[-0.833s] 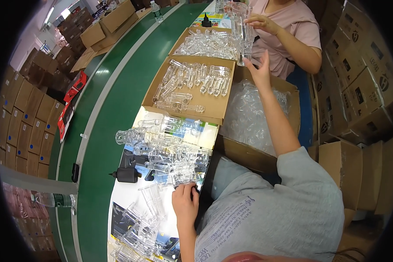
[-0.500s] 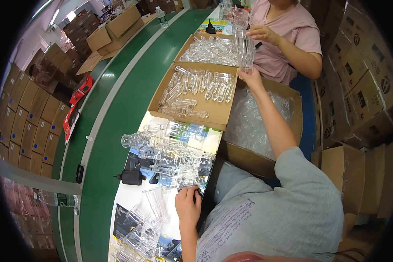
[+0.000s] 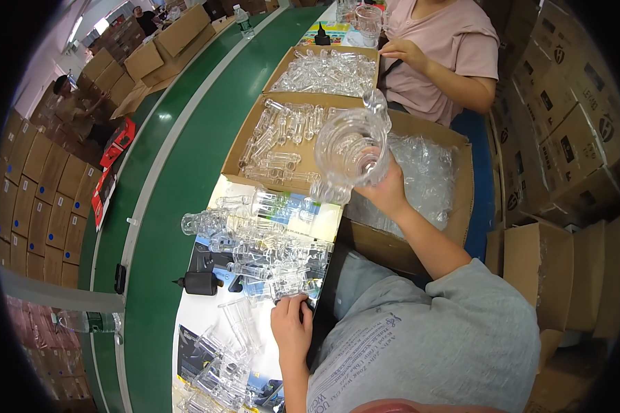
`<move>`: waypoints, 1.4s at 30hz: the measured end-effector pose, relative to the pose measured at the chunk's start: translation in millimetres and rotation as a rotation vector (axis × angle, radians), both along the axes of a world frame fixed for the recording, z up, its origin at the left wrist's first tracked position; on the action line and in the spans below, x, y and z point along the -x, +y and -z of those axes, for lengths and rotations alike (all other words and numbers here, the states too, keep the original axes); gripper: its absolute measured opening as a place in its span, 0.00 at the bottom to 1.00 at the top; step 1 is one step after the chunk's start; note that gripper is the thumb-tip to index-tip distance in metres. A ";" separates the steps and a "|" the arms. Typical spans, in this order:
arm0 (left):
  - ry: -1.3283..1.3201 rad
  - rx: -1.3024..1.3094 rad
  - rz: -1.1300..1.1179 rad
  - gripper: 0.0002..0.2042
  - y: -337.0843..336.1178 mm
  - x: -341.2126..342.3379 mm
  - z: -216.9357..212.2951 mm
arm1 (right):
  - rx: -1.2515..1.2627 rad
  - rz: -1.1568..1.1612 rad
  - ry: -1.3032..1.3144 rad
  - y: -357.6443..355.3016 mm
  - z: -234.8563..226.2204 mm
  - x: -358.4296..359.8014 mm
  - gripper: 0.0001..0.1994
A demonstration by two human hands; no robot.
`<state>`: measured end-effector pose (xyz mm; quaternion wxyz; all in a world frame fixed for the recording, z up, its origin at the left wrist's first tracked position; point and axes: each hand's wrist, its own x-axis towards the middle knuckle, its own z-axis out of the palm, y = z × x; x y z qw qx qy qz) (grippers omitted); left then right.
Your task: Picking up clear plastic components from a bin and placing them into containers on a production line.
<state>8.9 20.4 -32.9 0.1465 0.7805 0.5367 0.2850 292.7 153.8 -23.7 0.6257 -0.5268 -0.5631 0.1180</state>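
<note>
1. The person's right hand [image 3: 387, 194] is raised over the open cardboard box [image 3: 275, 124] of clear tubes, its fingers wrapped from below around a clear plastic jar-like piece [image 3: 351, 148]. The piece is tilted so its open mouth faces the person, as if held that way for a look inside.
2. The left hand [image 3: 291, 327] lies on the white table [image 3: 193, 323], on the near side of that box. Its fingers are curled at the near edge of a pile of small clear parts [image 3: 262, 251]; I cannot tell whether they actually pinch one or only rest against it.
3. That pile sits on printed sheets [image 3: 303, 210] just in front of the box, within easy reach of both hands.
4. A small black bottle with a pointed nozzle [image 3: 198, 282] lies on its side left of the pile, near the edge of the green conveyor belt [image 3: 179, 158].
5. To the right of the box, a larger carton [image 3: 427, 179] holds crumpled clear plastic bags, right under the raised piece.
6. Beyond the box stands a second box [image 3: 327, 69] of clear parts, where another person in a pink shirt [image 3: 448, 48] works, a hand [image 3: 403, 51] at its far corner.
</note>
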 end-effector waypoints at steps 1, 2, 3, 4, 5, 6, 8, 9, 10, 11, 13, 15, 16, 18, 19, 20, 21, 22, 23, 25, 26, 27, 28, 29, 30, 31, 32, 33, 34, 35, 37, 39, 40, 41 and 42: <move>-0.001 0.011 -0.001 0.06 -0.4 0.2 -0.1 | 0.001 -0.002 0.002 -3.8 -3.5 5.0 0.29; 0.001 0.010 -0.004 0.06 -0.4 0.5 -0.3 | -0.044 0.011 -0.035 -7.1 -10.8 10.7 0.29; 0.003 0.008 -0.003 0.06 -0.6 0.6 -0.4 | -0.090 0.024 -0.072 -10.1 -15.8 14.8 0.29; 0.005 0.006 -0.002 0.06 -1.0 0.8 -0.4 | -0.091 0.020 -0.069 -12.9 -17.7 17.6 0.29; 0.007 0.004 -0.005 0.06 -1.2 0.5 -0.1 | -0.100 0.016 -0.076 -15.5 -19.6 19.5 0.28; 0.003 0.005 -0.003 0.06 -1.2 0.2 0.8 | -0.109 0.012 -0.083 -16.2 -20.3 20.8 0.27; 0.000 0.008 -0.005 0.06 -1.8 0.4 0.3 | -0.127 -0.001 -0.100 -13.7 -15.6 21.4 0.26; 0.002 0.007 -0.006 0.06 -1.7 -0.4 -1.0 | -0.143 -0.010 -0.119 -13.3 -13.5 21.5 0.26; 0.004 0.007 -0.007 0.06 -2.0 -0.9 -1.7 | -0.140 -0.013 -0.119 -13.7 -12.4 21.3 0.26; 0.005 0.009 -0.011 0.06 -2.1 -0.1 -1.2 | -0.182 -0.008 -0.150 -13.8 -14.0 22.1 0.26; 0.019 0.019 0.003 0.06 -2.0 1.6 0.8 | -0.222 -0.006 -0.182 -15.6 -16.3 23.5 0.26; 0.022 0.023 -0.002 0.06 -1.8 1.2 -0.8 | -0.236 -0.016 -0.214 -17.9 -17.5 24.7 0.23; 0.024 0.025 -0.004 0.06 -1.6 0.9 -1.3 | -0.234 -0.018 -0.214 -18.6 -19.9 25.3 0.23; 0.022 0.024 -0.003 0.06 -1.2 1.2 -0.8 | -0.267 -0.025 -0.254 -19.5 -24.7 25.9 0.23; 0.020 0.022 -0.001 0.06 -1.0 1.4 -0.3 | -0.265 -0.026 -0.254 -18.9 -23.5 25.8 0.23; 0.020 0.023 -0.002 0.06 -1.2 1.4 0.2 | -0.265 -0.017 -0.251 -18.3 -21.5 25.5 0.23; 0.021 0.026 -0.003 0.06 -1.5 1.4 0.6 | -0.264 -0.009 -0.249 -17.8 -19.8 25.2 0.23; 0.022 0.029 -0.005 0.06 -1.7 1.5 0.9 | -0.263 -0.010 -0.249 -17.7 -18.8 25.0 0.23; 0.022 0.030 -0.007 0.06 -1.8 1.7 1.3 | -0.244 -0.014 -0.234 -17.3 -17.9 25.1 0.23; 0.027 0.019 -0.005 0.06 -1.9 2.1 1.4 | -0.225 -0.021 -0.219 -16.5 -15.2 24.7 0.24; 0.027 0.020 -0.007 0.06 -2.0 1.9 1.1 | -0.216 -0.017 -0.219 -16.2 -13.1 24.0 0.25; 0.026 0.020 -0.009 0.06 -2.0 1.5 0.3 | -0.206 -0.013 -0.219 -15.8 -12.0 23.8 0.25; 0.026 0.020 -0.010 0.06 -1.8 1.0 -0.2 | -0.205 -0.015 -0.218 -15.4 -12.0 24.1 0.25; 0.026 0.021 -0.012 0.06 -1.5 0.6 -0.1 | -0.196 -0.018 -0.207 -15.3 -12.5 24.5 0.26; 0.008 0.004 -0.008 0.06 -0.9 0.1 0.2 | -0.186 -0.021 -0.196 -15.3 -13.0 25.0 0.27; -0.011 -0.013 -0.005 0.06 -0.5 -0.1 0.3 | -0.186 -0.023 -0.195 -14.9 -13.5 25.6 0.27; -0.010 -0.012 -0.006 0.06 -0.4 -0.3 0.0 | -0.193 -0.014 -0.196 -14.5 -13.9 26.4 0.27; -0.008 -0.011 -0.006 0.06 -0.4 -0.4 -0.3 | -0.201 -0.004 -0.196 -14.5 -14.5 27.0 0.27; -0.007 -0.010 -0.005 0.06 -0.5 -0.3 -0.5 | -0.200 -0.005 -0.196 -15.0 -15.5 27.5 0.27; -0.007 -0.010 -0.006 0.06 -0.5 -0.1 -0.4 | -0.196 -0.003 -0.200 -15.5 -16.9 27.9 0.27; -0.002 -0.014 -0.005 0.06 -0.3 0.2 0.0 | -0.193 -0.001 -0.205 -15.4 -16.8 27.9 0.27; -0.007 -0.012 -0.007 0.06 -0.5 -0.2 -0.6 | -0.182 -0.004 -0.208 -14.7 -14.1 26.8 0.27; -0.011 -0.010 -0.008 0.06 -0.5 -0.4 -0.9 | -0.183 -0.003 -0.208 -14.9 -14.0 26.4 0.27; -0.012 -0.011 -0.008 0.06 -0.6 -0.4 -0.9 | -0.181 -0.004 -0.228 -15.2 -14.3 26.0 0.26; -0.009 -0.012 -0.007 0.06 -0.7 -0.2 -0.9 | -0.179 -0.005 -0.247 -15.3 -14.5 25.6 0.25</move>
